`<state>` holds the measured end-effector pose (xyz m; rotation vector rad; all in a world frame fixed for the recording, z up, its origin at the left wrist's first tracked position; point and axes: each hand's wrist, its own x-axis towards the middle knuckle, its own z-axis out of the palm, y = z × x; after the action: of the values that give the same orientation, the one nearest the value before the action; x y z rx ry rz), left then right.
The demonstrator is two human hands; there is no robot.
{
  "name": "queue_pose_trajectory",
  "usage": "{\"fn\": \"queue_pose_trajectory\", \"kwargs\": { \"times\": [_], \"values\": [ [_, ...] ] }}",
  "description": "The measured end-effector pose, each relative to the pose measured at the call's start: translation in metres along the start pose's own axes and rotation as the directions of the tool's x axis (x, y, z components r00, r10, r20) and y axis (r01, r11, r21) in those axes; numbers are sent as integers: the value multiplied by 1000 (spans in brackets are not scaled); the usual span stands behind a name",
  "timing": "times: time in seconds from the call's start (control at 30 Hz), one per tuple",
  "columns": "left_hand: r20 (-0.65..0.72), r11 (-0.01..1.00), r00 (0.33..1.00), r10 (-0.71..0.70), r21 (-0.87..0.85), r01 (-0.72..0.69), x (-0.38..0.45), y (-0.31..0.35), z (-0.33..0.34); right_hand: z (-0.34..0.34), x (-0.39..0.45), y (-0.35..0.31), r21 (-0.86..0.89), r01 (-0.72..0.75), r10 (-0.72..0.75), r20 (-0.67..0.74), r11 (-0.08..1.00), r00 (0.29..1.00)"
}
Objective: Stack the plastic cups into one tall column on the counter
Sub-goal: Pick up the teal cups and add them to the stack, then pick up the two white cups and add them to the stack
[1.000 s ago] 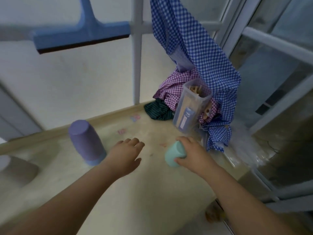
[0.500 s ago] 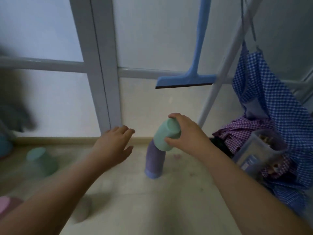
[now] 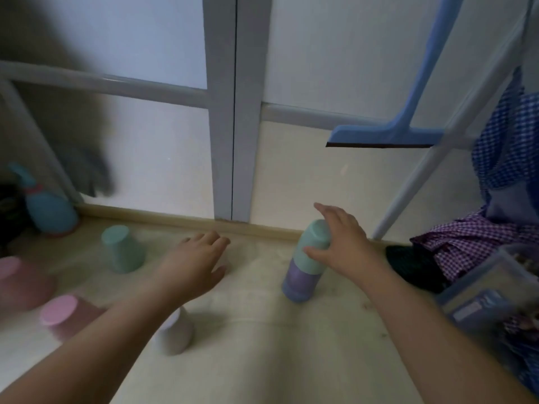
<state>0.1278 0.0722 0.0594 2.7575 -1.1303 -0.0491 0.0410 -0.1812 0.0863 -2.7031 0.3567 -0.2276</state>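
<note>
Counter [image 3: 262, 360]: pale, bounded at the back by a low ledge under a frosted window [image 3: 145, 156]; stack [image 3: 306, 266]: a teal cup, mouth down, seated over a purple cup [image 3: 297, 284], the pair leaning a little to the right, standing right of centre near the ledge; right hand [image 3: 341, 243]: laid against the right side of the teal cup, thumb on its lower front, fingers spread and raised past the top, the hold loose rather than clasped; left hand [image 3: 195, 266]: hovering palm down over the counter left of the stack, fingers slack and parted, holding nothing; second teal cup [image 3: 122, 249]: inverted, alone, well left of the stack; pink cup [image 3: 62, 316]: inverted, at the near left, just beside the left forearm; another pink cup [image 3: 17, 281]: inverted, blurred, at the far left edge; pale cup [image 3: 175, 333]: inverted, partly hidden under the left forearm, colour hard to tell; blue bottle [image 3: 49, 211]: at the back left corner against the ledge, blurred; squeegee [image 3: 385, 135]: blue, hanging blade down above and behind the stack; checked cloths [image 3: 478, 243]: purple and blue, heaped at the right; clear tub [image 3: 490, 293]: tilted, at the right edge, contents too blurred to name.
</note>
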Motion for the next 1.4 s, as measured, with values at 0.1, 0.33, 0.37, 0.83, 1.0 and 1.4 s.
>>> {"fn": "queue_pose_trajectory", "kwargs": {
  "times": [0.1, 0.33, 0.37, 0.83, 1.0, 1.4],
  "values": [
    [-15, 999, 999, -38, -10, 37, -11, -14, -2, -3, 8, -32, -50, 149, -154, -99, 988, 983],
    [31, 987, 987, -158, -9, 158, -49, -44, 11, 70, 30, -88, -98, 315, -291, 202, 944, 935],
    [63, 987, 985, -162, -4, 163, -55, -46, 19, 83, 32, -90, -94, 315, -286, 237, 945, 928],
    [251, 957, 952, -175, -183, 224, -75, -72, 76, 159, 56, -100, -79, 320, -268, 381, 944, 885],
    [179, 955, 955, -235, -143, 261, -67, -97, 47, 167, 83, -119, -84, 330, -275, 381, 940, 883],
    [148, 937, 951, -270, -185, 295, -67, -125, 42, 198, 106, -122, -142, 206, -109, 502, 968, 858]
  ]
}}
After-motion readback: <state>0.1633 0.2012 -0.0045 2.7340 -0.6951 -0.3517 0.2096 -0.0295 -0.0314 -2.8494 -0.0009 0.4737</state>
